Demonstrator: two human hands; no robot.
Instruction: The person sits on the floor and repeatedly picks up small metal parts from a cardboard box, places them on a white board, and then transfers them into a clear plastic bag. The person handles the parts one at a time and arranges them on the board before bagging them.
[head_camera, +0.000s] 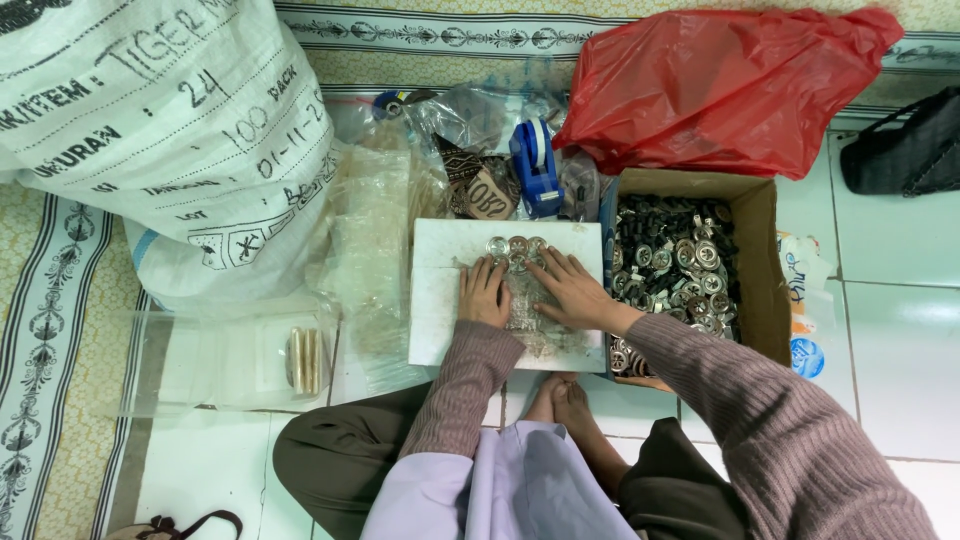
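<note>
Both hands lie flat and open on a white square board (440, 290). The left hand (484, 292) and right hand (570, 290) press round shiny metal buttons (517, 247) near its top edge, beside a brown cardboard box (760, 270).

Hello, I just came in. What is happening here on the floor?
A person sits on the tiled floor with both hands flat on a white board. The left hand and right hand press on a row of round silver metal pieces lying on the white rectangular board. An open cardboard box of similar pieces stands beside the right hand.
</note>
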